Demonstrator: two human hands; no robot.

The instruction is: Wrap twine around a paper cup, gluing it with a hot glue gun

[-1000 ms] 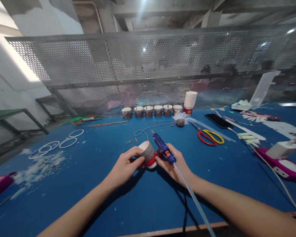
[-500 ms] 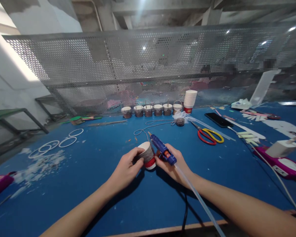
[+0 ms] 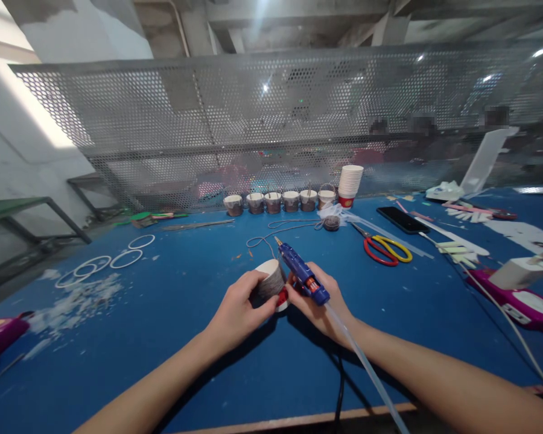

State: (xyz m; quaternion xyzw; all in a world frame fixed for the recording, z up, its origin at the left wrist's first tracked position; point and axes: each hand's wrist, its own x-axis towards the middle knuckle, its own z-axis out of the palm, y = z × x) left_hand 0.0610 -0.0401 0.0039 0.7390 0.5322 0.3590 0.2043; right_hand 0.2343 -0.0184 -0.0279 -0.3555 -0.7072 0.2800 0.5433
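Tilted on its side a little above the blue table, a paper cup (image 3: 273,281) is partly wound with grey yarn, its red and white lower part showing. My left hand (image 3: 239,306) grips the cup from the left, thumb across its front. In my right hand (image 3: 322,301) is a blue glue gun (image 3: 302,272), its nozzle pointing up and away from me, a clear glue stick (image 3: 366,364) trailing from its back. Fingertips of that hand also touch the cup's right side. Grey yarn (image 3: 256,241) runs from behind the cup to a small yarn ball (image 3: 330,223).
Several yarn-wrapped cups (image 3: 274,204) line the back edge beside a stack of paper cups (image 3: 350,184). At right lie scissors (image 3: 387,249), a black phone (image 3: 402,219) and a purple power strip (image 3: 516,301). White rings (image 3: 127,258) and scraps lie at left.
My left thumb has slid right across the cup's red part. The glue gun has shifted slightly right, and the cup has turned a little in my hands.
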